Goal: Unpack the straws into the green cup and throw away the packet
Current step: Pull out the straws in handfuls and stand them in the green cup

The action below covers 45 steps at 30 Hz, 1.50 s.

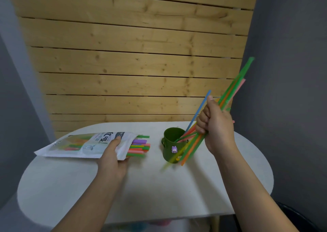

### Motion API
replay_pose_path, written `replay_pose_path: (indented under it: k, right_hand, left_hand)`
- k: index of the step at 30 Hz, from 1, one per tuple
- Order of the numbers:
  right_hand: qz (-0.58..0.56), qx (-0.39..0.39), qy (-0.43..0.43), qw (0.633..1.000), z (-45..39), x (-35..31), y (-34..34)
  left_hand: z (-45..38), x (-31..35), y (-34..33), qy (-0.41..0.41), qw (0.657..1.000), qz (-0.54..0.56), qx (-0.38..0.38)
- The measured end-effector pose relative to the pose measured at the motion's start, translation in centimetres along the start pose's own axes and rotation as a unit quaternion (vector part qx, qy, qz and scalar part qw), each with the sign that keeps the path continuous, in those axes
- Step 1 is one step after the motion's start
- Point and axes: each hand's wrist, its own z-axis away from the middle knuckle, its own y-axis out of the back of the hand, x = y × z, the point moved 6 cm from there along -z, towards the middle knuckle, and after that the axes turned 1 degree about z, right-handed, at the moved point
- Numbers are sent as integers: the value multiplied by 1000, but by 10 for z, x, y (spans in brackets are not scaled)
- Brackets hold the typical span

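My right hand (215,123) is closed around a bunch of coloured straws (233,88), held slanted above and just right of the green cup (170,145). Some lower straw ends reach into the cup's mouth; others hang blurred in front of its right side. The cup stands upright on the white table (150,187) and carries small stickers. My left hand (111,155) grips the open end of the white straw packet (79,145), which lies flat just above the table at the left. Several straws (139,147) stick out of the packet's mouth towards the cup.
The oval table ends close behind the cup at a wooden slat wall (132,54). Grey walls flank both sides. A dark object (300,215) sits low at the right beyond the table edge.
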Motion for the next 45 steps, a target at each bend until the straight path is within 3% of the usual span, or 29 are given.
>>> replay_pose_path:
  k: [6,10,12,22,28,33,38,41,45]
  right_hand:
    - [103,-18,26,994,-1,-5,-4]
    - [270,3,25,963,-2,25,-3]
    - [297,6,30,954,-2,36,-2]
    - [271,-13,45,961,-3,56,0]
    - [223,21,77,971,-7,46,-4]
    - [89,49,125,987,-17,17,-12]
    - [-27,115,201,972,-25,-17,-15]
    - [-2,149,228,962,-28,-18,-15]
    - [130,185,191,955,-39,15,-14]
  left_hand:
    - [-1,3,1,-1,1000,9,1]
    - [1,1,0,3,1000,9,-5]
    - [2,0,-1,9,1000,7,-9]
    - [2,5,-3,0,999,30,-19]
    - [5,5,-2,5,999,32,-13]
    - [9,6,-3,7,999,36,-19]
    - [8,6,-3,10,999,32,-21]
    - [7,4,-4,14,999,29,-23]
    - [4,2,-6,18,999,32,-18]
